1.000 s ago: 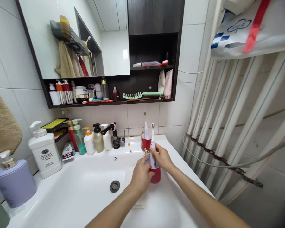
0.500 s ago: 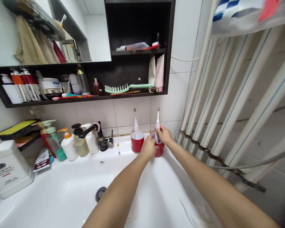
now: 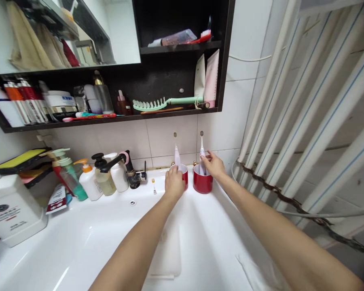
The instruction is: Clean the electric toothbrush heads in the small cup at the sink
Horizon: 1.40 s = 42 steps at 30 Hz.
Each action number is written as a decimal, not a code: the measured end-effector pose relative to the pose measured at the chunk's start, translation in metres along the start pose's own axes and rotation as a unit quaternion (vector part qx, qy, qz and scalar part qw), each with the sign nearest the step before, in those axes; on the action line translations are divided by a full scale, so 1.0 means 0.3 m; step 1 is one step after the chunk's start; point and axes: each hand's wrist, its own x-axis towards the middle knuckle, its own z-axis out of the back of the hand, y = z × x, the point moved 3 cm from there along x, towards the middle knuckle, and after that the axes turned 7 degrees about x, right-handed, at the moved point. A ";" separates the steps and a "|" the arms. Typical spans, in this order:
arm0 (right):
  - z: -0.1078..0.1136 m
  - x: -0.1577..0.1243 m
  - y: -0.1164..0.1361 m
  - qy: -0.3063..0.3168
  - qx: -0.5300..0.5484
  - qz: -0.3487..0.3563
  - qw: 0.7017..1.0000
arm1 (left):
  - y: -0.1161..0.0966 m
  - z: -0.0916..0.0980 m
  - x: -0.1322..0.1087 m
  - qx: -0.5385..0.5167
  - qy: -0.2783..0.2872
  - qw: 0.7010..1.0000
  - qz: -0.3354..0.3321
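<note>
Two red cups stand side by side on the sink's back ledge, each with a pale electric toothbrush upright in it. My left hand [image 3: 174, 182] is at the left cup [image 3: 185, 178], its fingers bent over the near rim; it hides much of the cup and the foot of the left toothbrush [image 3: 177, 155]. Beside the right cup [image 3: 203, 184], my right hand [image 3: 214, 165] has thumb and forefinger apart. The thumb touches the handle of the right toothbrush [image 3: 202, 150], which leans slightly inside its cup.
A black faucet [image 3: 133, 178] and several pump bottles [image 3: 90, 182] line the ledge to the left. A small brush head [image 3: 153, 186] lies between faucet and cups. Overhead runs a dark shelf [image 3: 109, 117] holding a green hairbrush [image 3: 150, 106]. White pipes [image 3: 294, 101] rise at the right.
My left hand has gone from the right cup to the left cup. My right hand's fingers have loosened around the right toothbrush. The view has shifted slightly.
</note>
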 end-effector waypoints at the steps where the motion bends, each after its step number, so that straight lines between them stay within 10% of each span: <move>1: 0.013 -0.021 0.026 -0.025 0.008 0.012 1.000 | 0.015 0.008 -0.010 0.006 0.008 1.000 0.007; 4: 0.019 -0.108 0.114 -0.056 0.079 0.059 0.994 | 0.030 0.030 -0.071 0.015 0.027 0.999 0.014; 16: -0.199 -0.527 0.228 0.204 0.241 -0.066 0.947 | 0.053 0.089 -0.556 0.028 0.093 0.993 0.070; 26: -0.076 -0.516 0.311 0.099 0.309 -0.058 0.944 | 0.085 0.100 -0.617 0.000 0.085 0.992 0.088; 30: -0.008 -0.511 0.334 0.076 0.416 -0.108 0.900 | 0.100 0.143 -0.622 -0.112 -0.012 0.990 0.086; 33: -0.022 -0.558 0.349 0.161 0.472 -0.149 0.854 | 0.099 0.178 -0.617 -0.326 -0.074 0.935 0.119; 38: -0.067 -0.629 0.365 0.246 0.501 -0.178 0.810 | 0.036 0.120 -0.627 -0.663 0.154 0.700 0.216; 42: -0.050 -0.616 0.351 0.217 0.533 -0.221 0.787 | 0.012 0.090 -0.647 -0.699 0.216 0.637 0.245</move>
